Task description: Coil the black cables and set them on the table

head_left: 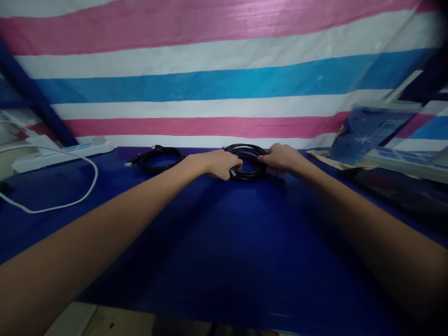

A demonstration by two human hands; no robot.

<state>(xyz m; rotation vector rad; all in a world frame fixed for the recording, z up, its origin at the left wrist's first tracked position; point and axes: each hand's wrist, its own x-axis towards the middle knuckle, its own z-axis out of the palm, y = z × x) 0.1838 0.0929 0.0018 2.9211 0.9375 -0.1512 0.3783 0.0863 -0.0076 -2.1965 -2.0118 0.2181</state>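
Note:
A coiled black cable [248, 176] lies near the back edge of the blue table, with both arms stretched out to it. My left hand [224, 164] is closed on the coil's left side, close to a light-coloured connector end. On the opposite side, my right hand [280, 157] pinches the coil's right edge between thumb and fingers; some of its fingers are hidden beneath. Left of my left hand rests a second coiled black cable [161, 161] with pale connector ends, touched by neither hand.
A white power strip [66, 154] and a looping white cord [89, 191] are at the left. At the right stand a blue patterned container [371, 133] and another white strip [402, 163]. A striped sheet [217, 84] hangs behind the blue table [238, 252].

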